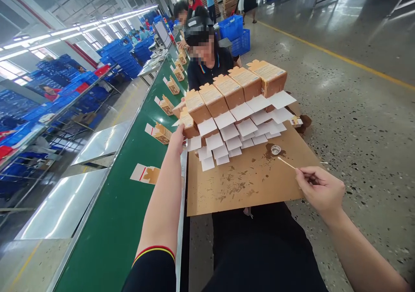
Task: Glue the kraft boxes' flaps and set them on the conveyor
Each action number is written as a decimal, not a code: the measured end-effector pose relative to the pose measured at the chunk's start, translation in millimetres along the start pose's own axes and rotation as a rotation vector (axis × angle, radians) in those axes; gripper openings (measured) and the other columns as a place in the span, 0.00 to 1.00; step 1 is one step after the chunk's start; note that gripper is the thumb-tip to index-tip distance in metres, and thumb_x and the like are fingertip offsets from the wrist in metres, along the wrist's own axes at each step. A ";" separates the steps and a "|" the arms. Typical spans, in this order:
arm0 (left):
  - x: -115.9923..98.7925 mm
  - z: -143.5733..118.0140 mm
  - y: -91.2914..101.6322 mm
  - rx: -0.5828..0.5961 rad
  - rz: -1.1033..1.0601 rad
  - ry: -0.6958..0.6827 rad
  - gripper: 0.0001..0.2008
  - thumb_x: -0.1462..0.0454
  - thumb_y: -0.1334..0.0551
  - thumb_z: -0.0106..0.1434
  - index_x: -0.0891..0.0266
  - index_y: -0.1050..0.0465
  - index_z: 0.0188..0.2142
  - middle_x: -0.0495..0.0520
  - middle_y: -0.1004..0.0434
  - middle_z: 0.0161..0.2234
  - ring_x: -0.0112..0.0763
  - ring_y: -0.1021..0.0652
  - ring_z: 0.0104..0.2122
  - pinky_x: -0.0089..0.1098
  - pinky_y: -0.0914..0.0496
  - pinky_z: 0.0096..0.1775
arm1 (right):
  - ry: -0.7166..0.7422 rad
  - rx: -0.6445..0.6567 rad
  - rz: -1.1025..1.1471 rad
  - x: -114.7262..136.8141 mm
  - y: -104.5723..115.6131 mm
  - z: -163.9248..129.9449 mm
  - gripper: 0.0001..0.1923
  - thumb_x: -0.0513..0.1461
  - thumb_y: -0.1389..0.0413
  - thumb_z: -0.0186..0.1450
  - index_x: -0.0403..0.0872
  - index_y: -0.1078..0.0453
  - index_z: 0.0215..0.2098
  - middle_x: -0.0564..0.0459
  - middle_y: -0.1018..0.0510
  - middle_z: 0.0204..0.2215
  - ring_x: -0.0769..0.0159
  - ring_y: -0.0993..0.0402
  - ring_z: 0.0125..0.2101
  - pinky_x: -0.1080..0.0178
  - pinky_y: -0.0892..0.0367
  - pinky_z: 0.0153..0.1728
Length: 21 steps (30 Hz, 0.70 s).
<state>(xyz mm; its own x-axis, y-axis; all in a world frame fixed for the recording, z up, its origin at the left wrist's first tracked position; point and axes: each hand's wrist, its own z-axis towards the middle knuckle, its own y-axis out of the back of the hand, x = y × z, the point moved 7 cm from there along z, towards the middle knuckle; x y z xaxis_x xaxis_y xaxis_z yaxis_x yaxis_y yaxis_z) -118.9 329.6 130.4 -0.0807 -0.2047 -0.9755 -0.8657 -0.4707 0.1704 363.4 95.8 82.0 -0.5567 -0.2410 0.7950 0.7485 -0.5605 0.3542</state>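
My right hand (320,190) pinches a thin cotton swab (285,162), its pale tip pointing towards a small clear round dish (276,150). Dark wet stains surround the dish on a brown cardboard sheet (253,184). At the left end of a stack, my left hand (179,137) closes on a small brown carton (189,122), with its fingers partly hidden. The stacked brown cartons (238,91) lie in rows, their white flaps (223,130) sticking out towards me.
A green conveyor belt (106,214) runs along my left, carrying several open cartons (162,133). A co-worker (207,63) in a dark shirt sits behind the stack. Blue crates (240,35) stand further back. Speckled floor (366,123) lies to the right.
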 end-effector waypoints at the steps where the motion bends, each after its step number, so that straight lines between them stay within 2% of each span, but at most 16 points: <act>1: 5.1 -3.8 4.2 -0.006 -0.017 0.027 0.17 0.51 0.29 0.66 0.62 0.20 0.45 0.61 0.17 0.44 0.43 0.17 0.42 0.37 0.24 0.43 | -0.002 0.003 -0.014 -0.5 0.0 2.3 0.16 0.50 0.36 0.73 0.51 0.20 0.31 0.53 0.20 0.23 0.64 0.27 0.20 0.60 0.27 0.24; 3: 16.6 -19.0 21.8 -0.031 -0.066 0.063 0.18 0.51 0.30 0.68 0.60 0.20 0.50 0.60 0.15 0.47 0.43 0.15 0.45 0.37 0.22 0.45 | -0.009 0.020 -0.059 -4.1 -2.1 11.8 0.16 0.50 0.37 0.72 0.51 0.21 0.31 0.51 0.19 0.23 0.63 0.24 0.21 0.60 0.25 0.26; 7: 41.0 -78.0 67.5 0.003 -0.189 -0.049 0.20 0.51 0.30 0.67 0.59 0.18 0.54 0.59 0.13 0.52 0.45 0.15 0.54 0.38 0.20 0.51 | -0.030 0.144 -0.176 -19.8 -19.6 41.8 0.16 0.50 0.38 0.70 0.53 0.25 0.28 0.49 0.19 0.23 0.59 0.23 0.23 0.57 0.25 0.30; 9: 65.3 -118.0 86.1 0.050 -0.237 -0.039 0.22 0.51 0.27 0.63 0.58 0.17 0.53 0.59 0.12 0.54 0.47 0.16 0.58 0.39 0.19 0.54 | -0.040 0.243 -0.229 -28.5 -33.6 53.7 0.14 0.48 0.39 0.69 0.54 0.28 0.28 0.50 0.19 0.23 0.58 0.23 0.23 0.56 0.26 0.31; 12: 115.1 -176.1 105.4 0.104 -0.302 0.127 0.28 0.50 0.22 0.56 0.60 0.15 0.52 0.62 0.12 0.55 0.55 0.15 0.58 0.44 0.18 0.54 | -0.059 0.366 -0.310 -38.6 -50.4 62.7 0.13 0.44 0.39 0.68 0.54 0.32 0.26 0.51 0.20 0.22 0.58 0.24 0.24 0.57 0.29 0.32; 14: 144.9 -206.3 113.6 0.121 -0.338 0.235 0.31 0.52 0.20 0.52 0.60 0.15 0.54 0.63 0.12 0.56 0.59 0.14 0.57 0.48 0.17 0.54 | -0.060 0.415 -0.346 -42.1 -54.7 65.2 0.13 0.43 0.39 0.68 0.54 0.33 0.26 0.51 0.21 0.22 0.57 0.24 0.24 0.57 0.30 0.32; 16: 165.0 -225.4 117.4 0.137 -0.362 0.283 0.35 0.53 0.17 0.50 0.58 0.15 0.57 0.63 0.12 0.58 0.60 0.14 0.57 0.51 0.17 0.55 | -0.054 0.430 -0.355 -43.0 -52.3 66.4 0.13 0.43 0.39 0.68 0.54 0.33 0.26 0.51 0.21 0.22 0.57 0.24 0.24 0.57 0.30 0.31; 18: 174.4 -233.3 116.0 0.150 -0.370 0.274 0.37 0.53 0.16 0.51 0.55 0.17 0.60 0.64 0.14 0.61 0.62 0.16 0.60 0.54 0.18 0.60 | -0.046 0.406 -0.337 -40.4 -44.5 65.4 0.13 0.45 0.39 0.68 0.54 0.32 0.26 0.50 0.21 0.22 0.57 0.24 0.24 0.57 0.29 0.31; 21: 173.2 -229.9 106.8 0.122 -0.343 0.186 0.39 0.55 0.14 0.51 0.54 0.19 0.62 0.64 0.18 0.66 0.62 0.21 0.68 0.57 0.25 0.68 | -0.038 0.295 -0.252 -26.3 -33.3 51.0 0.14 0.47 0.39 0.71 0.53 0.27 0.29 0.47 0.19 0.24 0.57 0.22 0.25 0.56 0.25 0.31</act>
<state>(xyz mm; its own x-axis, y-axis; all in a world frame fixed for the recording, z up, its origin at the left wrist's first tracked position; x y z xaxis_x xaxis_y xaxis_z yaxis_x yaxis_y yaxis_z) -111.7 46.5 11.6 0.3040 -0.2105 -0.9291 -0.8801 -0.4355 -0.1893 371.4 161.3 74.4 -0.7266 -0.0919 0.6809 0.6646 -0.3455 0.6625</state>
